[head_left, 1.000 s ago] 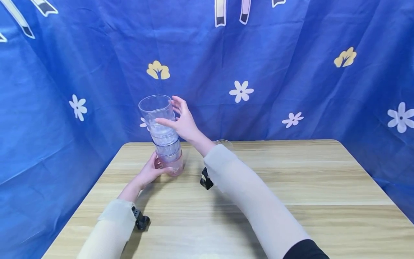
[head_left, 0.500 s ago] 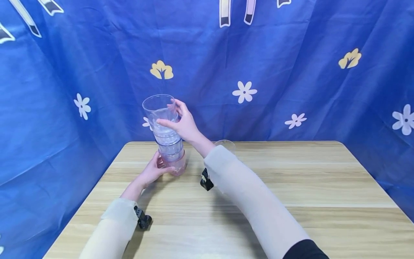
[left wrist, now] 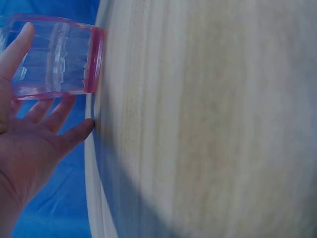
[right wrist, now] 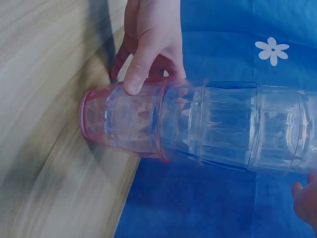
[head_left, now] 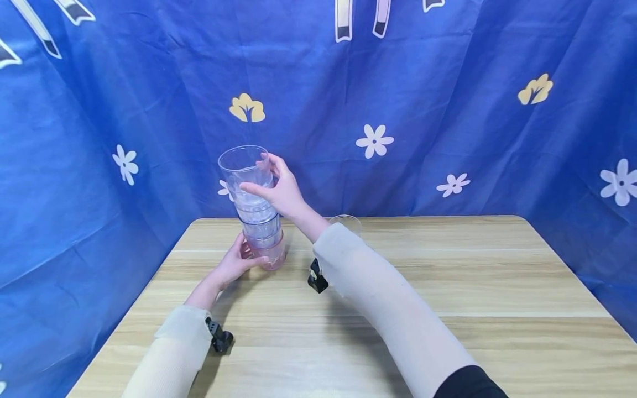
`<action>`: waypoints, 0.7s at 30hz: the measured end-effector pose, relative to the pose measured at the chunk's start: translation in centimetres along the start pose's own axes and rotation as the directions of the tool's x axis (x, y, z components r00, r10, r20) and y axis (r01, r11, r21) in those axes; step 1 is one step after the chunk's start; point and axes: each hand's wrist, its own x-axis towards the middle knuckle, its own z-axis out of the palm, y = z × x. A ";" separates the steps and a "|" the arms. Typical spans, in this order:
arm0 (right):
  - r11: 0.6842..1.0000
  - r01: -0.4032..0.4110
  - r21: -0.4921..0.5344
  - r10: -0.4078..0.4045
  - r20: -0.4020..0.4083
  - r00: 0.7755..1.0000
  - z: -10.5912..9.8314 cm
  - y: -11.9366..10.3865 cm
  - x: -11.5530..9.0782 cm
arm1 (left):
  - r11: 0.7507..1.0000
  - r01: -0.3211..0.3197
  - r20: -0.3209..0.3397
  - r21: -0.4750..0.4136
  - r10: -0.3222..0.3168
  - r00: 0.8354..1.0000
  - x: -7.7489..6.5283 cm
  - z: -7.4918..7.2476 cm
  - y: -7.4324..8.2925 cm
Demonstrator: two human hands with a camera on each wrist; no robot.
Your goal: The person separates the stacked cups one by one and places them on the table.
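Observation:
A tall stack of nested drinking cups stands at the table's back left, leaning slightly in the head view. At its base is a pink cup [head_left: 273,257], its bottom at the tabletop. A blue-rimmed cup [head_left: 262,228] sits in it, with clear cups above, the top clear cup [head_left: 238,172] widest in view. My left hand [head_left: 233,266] grips the pink cup from the left, thumb in front. My right hand [head_left: 287,192] holds the top clear cup from the right, thumb in front and fingers behind. In the right wrist view, only part of my right hand [right wrist: 306,203] shows.
Another clear cup [head_left: 346,222] stands near the back edge, partly hidden behind my right forearm. The wooden table [head_left: 478,276] reaches back to a blue curtain [head_left: 318,99] with flower prints, which also hangs on both sides.
The head view has shifted slightly. My right fingers have come down a little and sit closer around the top clear cup. My left hand keeps its hold on the pink cup.

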 end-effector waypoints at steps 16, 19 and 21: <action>0.990 0.051 0.131 -0.047 -0.038 0.998 -1.3 -2.8 0.8 | 1.000 -0.005 0.005 -0.004 0.005 1.000 -0.1 0.0 0.2; 0.985 0.069 0.160 -0.062 -0.050 0.997 -1.7 -3.2 0.9 | 1.000 -0.004 0.004 -0.007 0.004 1.000 -0.1 0.1 0.1; 0.982 0.080 0.173 -0.071 -0.060 0.996 -2.0 -3.4 1.0 | 1.000 -0.008 0.006 -0.006 0.008 1.000 -0.1 0.1 0.2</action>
